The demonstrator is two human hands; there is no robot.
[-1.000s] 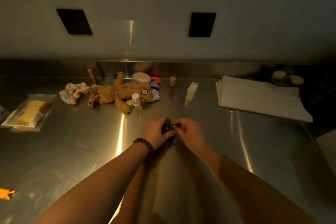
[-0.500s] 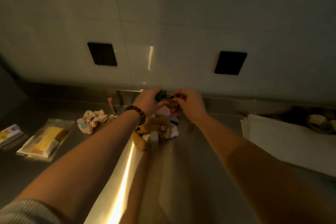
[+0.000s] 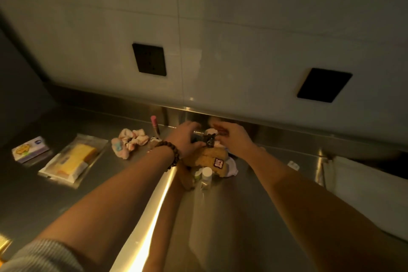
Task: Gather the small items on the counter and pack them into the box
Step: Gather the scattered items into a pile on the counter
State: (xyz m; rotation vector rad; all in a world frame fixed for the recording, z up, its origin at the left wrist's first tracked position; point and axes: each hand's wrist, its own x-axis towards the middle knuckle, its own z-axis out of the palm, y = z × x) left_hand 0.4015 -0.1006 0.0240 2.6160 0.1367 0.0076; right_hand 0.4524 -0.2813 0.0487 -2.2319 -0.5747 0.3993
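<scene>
Both my hands reach over the pile of small items at the back of the steel counter point(image 3: 231, 216). My left hand point(image 3: 186, 138), with a bead bracelet on the wrist, and my right hand point(image 3: 235, 137) hold a small dark item point(image 3: 209, 142) between their fingertips, just above a tan plush bear point(image 3: 212, 159). A small white-capped bottle point(image 3: 206, 175) stands in front of the bear. Pastel scrunchies point(image 3: 130, 141) and a pink stick point(image 3: 155, 125) lie to the left. No box is in view.
A clear packet with a yellow pad point(image 3: 70, 161) and a small printed box point(image 3: 29, 149) lie at the far left. A folded white cloth point(image 3: 364, 185) covers the right side, with a small white item point(image 3: 293, 164) beside it. The wall carries two dark sockets.
Both hands carried the small dark item from the near middle of the counter back to the pile by the wall, then lowered it onto the bear. The camera tilted up.
</scene>
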